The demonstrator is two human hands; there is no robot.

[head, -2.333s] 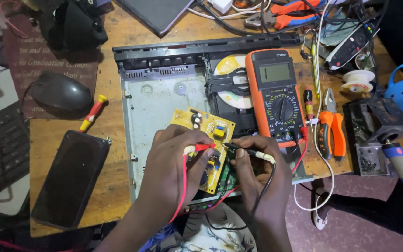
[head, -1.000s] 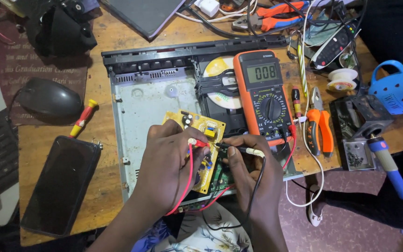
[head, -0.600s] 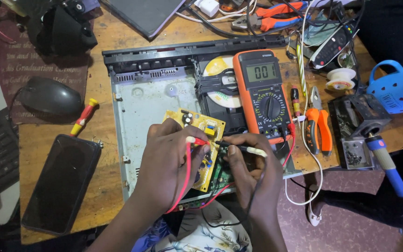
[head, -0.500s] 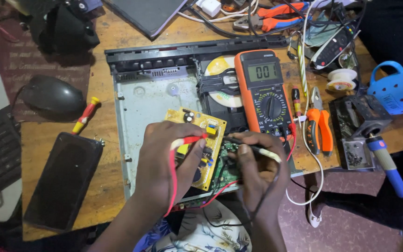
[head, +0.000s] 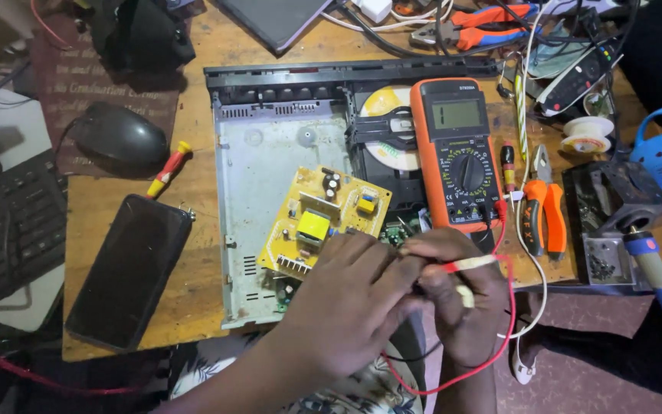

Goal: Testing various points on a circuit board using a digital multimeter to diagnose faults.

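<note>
both hands meet over the open player [head: 270,199]: left hand [head: 346,307] and right hand [head: 461,299] pinch the red probe [head: 469,264] beside the yellow board [head: 323,218], below the orange meter [head: 460,153] on the desk [head: 193,176].

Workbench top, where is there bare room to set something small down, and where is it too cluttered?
Bare wood lies between the computer mouse and the open metal chassis, above the red-and-yellow screwdriver. The chassis floor above the yellow circuit board is also free. Right of the multimeter, pliers and cables crowd everything.
</note>
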